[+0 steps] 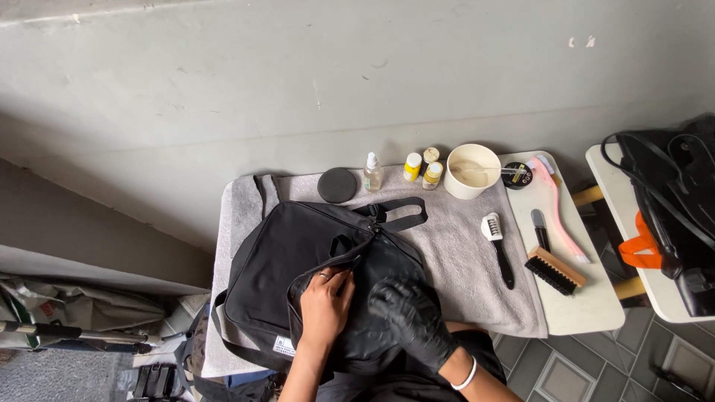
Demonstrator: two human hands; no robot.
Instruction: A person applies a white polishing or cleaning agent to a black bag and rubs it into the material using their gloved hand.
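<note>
A black bag [298, 260], soft and slumped, lay on a grey towel [454, 246] spread over a small white table [588, 305] that stood against a grey wall [298, 89]; its strap [402, 212] curled toward the far edge, and a small white label showed at its near corner. The left hand [325, 305], bare with a ring on one finger, pressed flat on the bag's front beside the zip opening, fingers slack and spread, gripping nothing. The right hand [412, 316], in a black glove with a white band at the wrist, rested on the bag just beside it; it was blurred, so whether its fingers were clenched or loose could not be told. Along the far edge stood a black round lid [337, 184], a clear spray bottle [372, 173], three small jars [422, 170] and a cream bowl [472, 170]. To the right of the bag lay a black-handled brush [497, 246], a wooden brush [555, 269] and a pink brush [555, 205], all well apart from both hands.
</note>
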